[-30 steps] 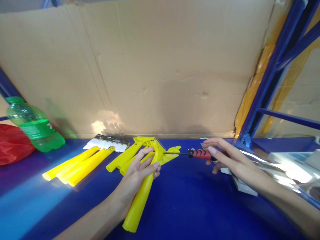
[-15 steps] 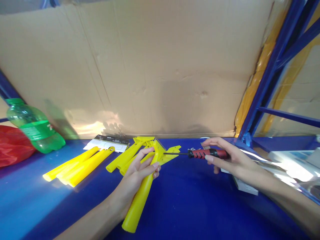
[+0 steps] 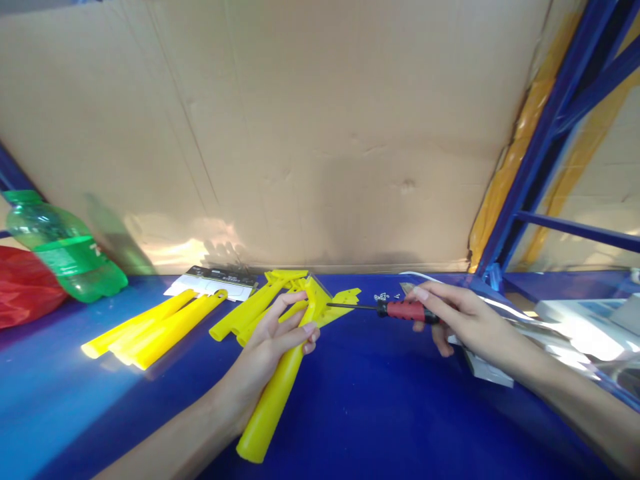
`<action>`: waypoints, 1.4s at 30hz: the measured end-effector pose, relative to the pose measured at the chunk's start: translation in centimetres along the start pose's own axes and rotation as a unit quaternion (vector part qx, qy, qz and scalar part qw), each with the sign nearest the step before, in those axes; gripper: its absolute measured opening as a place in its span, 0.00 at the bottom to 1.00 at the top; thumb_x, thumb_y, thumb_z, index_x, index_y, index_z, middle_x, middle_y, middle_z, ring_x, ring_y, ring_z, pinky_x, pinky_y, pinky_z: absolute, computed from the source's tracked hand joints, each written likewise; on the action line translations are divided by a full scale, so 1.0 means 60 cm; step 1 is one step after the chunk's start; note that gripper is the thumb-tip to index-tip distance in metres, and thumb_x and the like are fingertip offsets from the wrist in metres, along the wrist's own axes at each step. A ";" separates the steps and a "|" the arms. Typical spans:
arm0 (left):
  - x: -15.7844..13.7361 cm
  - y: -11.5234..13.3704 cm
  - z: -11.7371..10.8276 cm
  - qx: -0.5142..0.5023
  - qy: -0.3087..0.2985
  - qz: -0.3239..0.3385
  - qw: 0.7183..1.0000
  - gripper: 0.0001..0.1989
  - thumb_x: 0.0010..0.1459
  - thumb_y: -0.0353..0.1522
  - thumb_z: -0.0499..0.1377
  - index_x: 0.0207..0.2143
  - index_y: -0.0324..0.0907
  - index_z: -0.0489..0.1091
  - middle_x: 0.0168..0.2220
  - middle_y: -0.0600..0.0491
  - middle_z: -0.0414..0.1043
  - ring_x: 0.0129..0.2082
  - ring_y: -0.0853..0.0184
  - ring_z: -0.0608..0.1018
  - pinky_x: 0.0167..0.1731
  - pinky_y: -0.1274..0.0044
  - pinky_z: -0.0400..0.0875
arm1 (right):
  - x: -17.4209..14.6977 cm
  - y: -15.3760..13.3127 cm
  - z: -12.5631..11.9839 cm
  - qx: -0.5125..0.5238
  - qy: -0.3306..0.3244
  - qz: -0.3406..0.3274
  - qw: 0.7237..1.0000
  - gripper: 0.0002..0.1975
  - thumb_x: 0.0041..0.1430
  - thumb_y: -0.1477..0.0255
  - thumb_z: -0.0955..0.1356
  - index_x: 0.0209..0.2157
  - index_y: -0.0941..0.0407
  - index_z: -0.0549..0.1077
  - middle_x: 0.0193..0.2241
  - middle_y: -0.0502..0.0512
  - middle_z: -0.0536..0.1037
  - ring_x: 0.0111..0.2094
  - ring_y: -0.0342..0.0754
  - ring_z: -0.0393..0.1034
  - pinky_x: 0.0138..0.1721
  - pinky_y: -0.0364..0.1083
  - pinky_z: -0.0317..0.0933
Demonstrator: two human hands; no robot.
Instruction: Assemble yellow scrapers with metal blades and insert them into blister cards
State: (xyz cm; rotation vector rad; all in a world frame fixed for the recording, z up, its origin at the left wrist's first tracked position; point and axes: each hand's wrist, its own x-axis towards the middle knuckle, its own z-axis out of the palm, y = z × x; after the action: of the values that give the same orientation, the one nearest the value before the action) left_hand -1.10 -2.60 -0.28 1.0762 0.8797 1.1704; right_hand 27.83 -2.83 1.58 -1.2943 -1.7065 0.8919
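Observation:
My left hand (image 3: 275, 339) is closed around the upper handle of a yellow scraper (image 3: 274, 408), a round-handled tool with a flat metal blade edge at its head. The handle slants down toward me. In my right hand (image 3: 467, 321) is a red and black screwdriver (image 3: 406, 311), its thumb and fingers at the rear of the grip. The thin shaft points left, and its tip meets the scraper's head. Just behind lie flat yellow pieces (image 3: 345, 303) and several yellow handles (image 3: 245, 308), partly hidden by my left hand.
More yellow handles (image 3: 155, 331) lie at left, by black-and-white printed cards (image 3: 215, 283). A green bottle (image 3: 67, 253) and a red bag (image 3: 25, 290) are at far left. Small screws (image 3: 381, 297) lie behind the screwdriver. Cardboard (image 3: 300, 133) stands behind the blue table (image 3: 360, 413).
My right hand has turned about the screwdriver's handle, with its thumb now on top and lower fingers dropped. The screwdriver tip stays at the scraper's head. My left hand barely shifts.

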 end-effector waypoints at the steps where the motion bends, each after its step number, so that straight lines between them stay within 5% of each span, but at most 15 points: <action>1: 0.000 -0.001 -0.001 0.004 -0.004 0.001 1.000 0.29 0.50 0.31 0.72 0.52 0.44 0.63 0.28 0.56 0.73 0.25 0.72 0.72 0.31 0.78 0.63 | -0.001 0.000 -0.002 -0.026 0.003 -0.019 0.999 0.25 0.65 0.47 0.65 0.42 0.54 0.75 0.26 0.52 0.80 0.15 0.44 0.70 0.15 0.42 0.63; 6: 0.001 -0.004 -0.007 0.016 -0.027 -0.005 0.999 0.30 0.52 0.33 0.71 0.54 0.43 0.61 0.27 0.57 0.73 0.26 0.71 0.71 0.32 0.77 0.63 | -0.006 0.000 -0.017 -0.204 0.042 -0.217 0.954 0.12 0.61 0.63 0.73 0.46 0.51 0.81 0.43 0.55 0.85 0.43 0.54 0.81 0.44 0.48 0.73; 8: 0.001 -0.005 -0.007 0.020 -0.034 -0.003 0.999 0.30 0.52 0.33 0.71 0.53 0.43 0.61 0.27 0.57 0.72 0.26 0.71 0.71 0.32 0.77 0.63 | -0.008 0.000 -0.018 -0.224 0.042 -0.244 0.943 0.12 0.63 0.66 0.72 0.47 0.50 0.82 0.44 0.54 0.86 0.44 0.54 0.81 0.48 0.48 0.72; 12: 0.000 -0.005 -0.008 0.022 -0.033 0.008 0.999 0.28 0.53 0.32 0.70 0.53 0.42 0.62 0.29 0.56 0.72 0.25 0.72 0.70 0.31 0.76 0.62 | -0.013 -0.004 -0.004 -0.173 0.016 -0.161 0.972 0.14 0.63 0.63 0.72 0.47 0.50 0.84 0.37 0.54 0.87 0.33 0.52 0.81 0.33 0.46 0.74; 15: 0.000 -0.005 -0.009 0.025 -0.026 0.009 0.999 0.28 0.53 0.32 0.70 0.52 0.42 0.61 0.27 0.57 0.72 0.25 0.72 0.70 0.31 0.76 0.62 | -0.016 -0.007 0.011 -0.101 -0.030 -0.046 0.993 0.20 0.62 0.58 0.71 0.50 0.53 0.83 0.23 0.53 0.82 0.17 0.44 0.69 0.15 0.41 0.60; 17: 0.000 -0.003 -0.010 0.028 -0.026 0.011 0.999 0.28 0.53 0.32 0.70 0.52 0.42 0.61 0.27 0.57 0.72 0.25 0.72 0.70 0.31 0.76 0.62 | -0.015 -0.007 0.015 -0.048 -0.042 0.015 0.998 0.24 0.61 0.54 0.71 0.52 0.55 0.82 0.22 0.53 0.80 0.13 0.40 0.60 0.10 0.40 0.52; 21: -0.003 0.008 -0.006 0.018 -0.026 0.025 0.999 0.26 0.54 0.31 0.70 0.52 0.44 0.63 0.28 0.57 0.73 0.25 0.72 0.71 0.31 0.78 0.63 | -0.007 -0.006 0.008 0.047 -0.046 0.054 0.996 0.26 0.59 0.51 0.72 0.50 0.56 0.82 0.29 0.57 0.81 0.13 0.37 0.58 0.10 0.39 0.46; 26: 0.001 0.024 -0.004 -0.030 -0.009 0.042 0.999 0.27 0.52 0.30 0.71 0.51 0.46 0.64 0.30 0.55 0.76 0.26 0.72 0.73 0.30 0.79 0.64 | -0.002 -0.006 0.001 0.176 -0.015 0.072 0.982 0.21 0.54 0.57 0.77 0.42 0.59 0.82 0.24 0.55 0.79 0.15 0.34 0.51 0.15 0.39 0.39; 32: 0.014 0.032 -0.017 -0.079 0.039 0.041 0.995 0.31 0.48 0.25 0.73 0.52 0.44 0.65 0.32 0.52 0.77 0.27 0.71 0.75 0.29 0.80 0.67 | -0.010 -0.016 0.007 0.327 0.019 0.102 0.939 0.21 0.55 0.61 0.76 0.48 0.54 0.75 0.36 0.58 0.83 0.20 0.40 0.66 0.21 0.41 0.58; 35: 0.017 0.033 -0.021 -0.093 0.042 0.039 0.994 0.31 0.46 0.24 0.73 0.51 0.43 0.66 0.31 0.52 0.76 0.26 0.71 0.75 0.29 0.80 0.67 | -0.016 -0.021 0.013 0.281 -0.022 0.098 0.955 0.25 0.57 0.62 0.75 0.54 0.48 0.69 0.40 0.54 0.81 0.22 0.45 0.74 0.22 0.43 0.63; 39: 0.016 0.028 -0.018 -0.099 0.042 0.034 0.994 0.30 0.47 0.24 0.73 0.51 0.42 0.67 0.32 0.52 0.76 0.27 0.70 0.76 0.30 0.79 0.68 | -0.012 -0.001 0.029 0.144 -0.068 0.055 0.986 0.23 0.56 0.57 0.75 0.48 0.50 0.68 0.27 0.44 0.74 0.17 0.43 0.70 0.20 0.44 0.63; 42: 0.015 0.021 -0.013 -0.094 0.047 0.035 0.994 0.29 0.47 0.25 0.73 0.50 0.43 0.67 0.32 0.51 0.77 0.28 0.68 0.76 0.30 0.78 0.68 | -0.008 0.023 0.039 -0.008 -0.034 0.026 0.999 0.17 0.60 0.58 0.71 0.47 0.50 0.71 0.28 0.47 0.75 0.20 0.46 0.73 0.21 0.45 0.65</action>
State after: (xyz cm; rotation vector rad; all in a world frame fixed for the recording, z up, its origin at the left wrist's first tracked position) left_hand -2.00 -1.51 0.73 0.9096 0.7921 1.3441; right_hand 26.37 -3.15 -0.71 -1.3393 -1.7431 0.9645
